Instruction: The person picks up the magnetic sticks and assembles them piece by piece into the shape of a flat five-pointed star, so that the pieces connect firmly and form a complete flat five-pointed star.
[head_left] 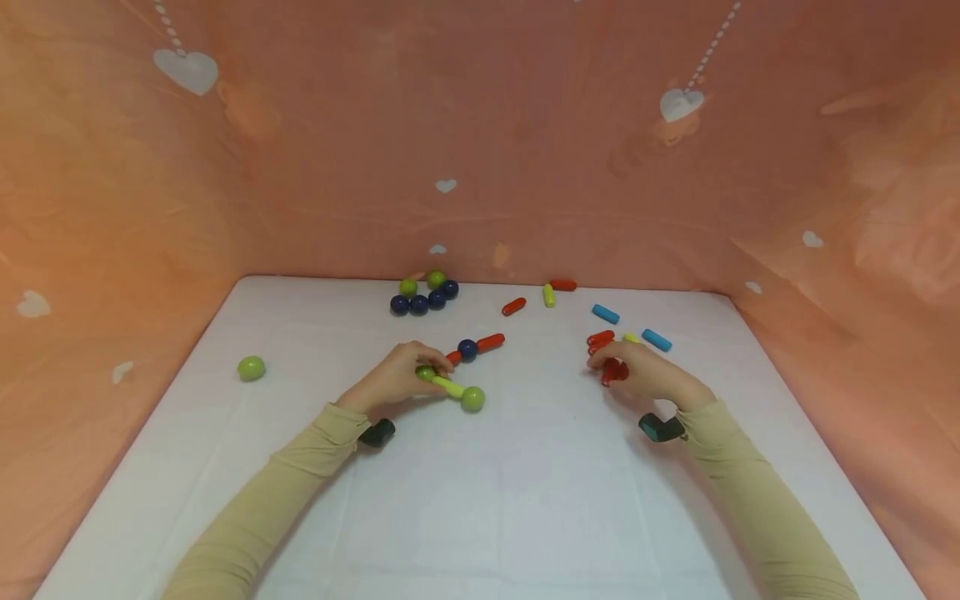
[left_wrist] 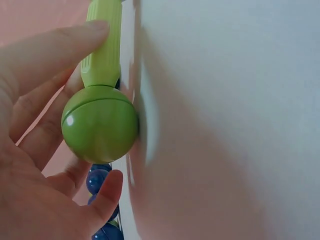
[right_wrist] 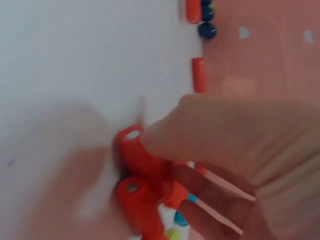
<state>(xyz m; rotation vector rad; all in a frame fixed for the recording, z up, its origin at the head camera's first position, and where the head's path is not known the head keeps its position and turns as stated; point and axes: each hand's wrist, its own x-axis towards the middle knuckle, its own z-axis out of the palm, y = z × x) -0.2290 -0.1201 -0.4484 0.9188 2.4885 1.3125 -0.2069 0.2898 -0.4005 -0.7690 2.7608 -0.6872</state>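
My left hand point(head_left: 397, 377) pinches a yellow-green toy stick point(left_wrist: 102, 55), the thumb lying along its ridged side. A green ball point(left_wrist: 100, 125) joins the stick's near end, close to the palm, and another green ball point(head_left: 473, 399) is on the far end. Just beyond the fingers lies a dark blue ball point(head_left: 467, 349) between two red sticks. On the right, my right hand point(head_left: 651, 371) grips a red stick point(right_wrist: 142, 157) with a silver end, blurred in its wrist view. A second red stick point(right_wrist: 137, 202) is right beside it; the hand partly hides the others.
At the back of the white table point(head_left: 480, 517) are dark blue balls point(head_left: 419, 305) with green balls point(head_left: 408, 287). Loose sticks lie to the right, among them a red stick point(head_left: 513, 307) and a blue stick point(head_left: 606, 314). A lone green ball point(head_left: 251, 368) sits far left.
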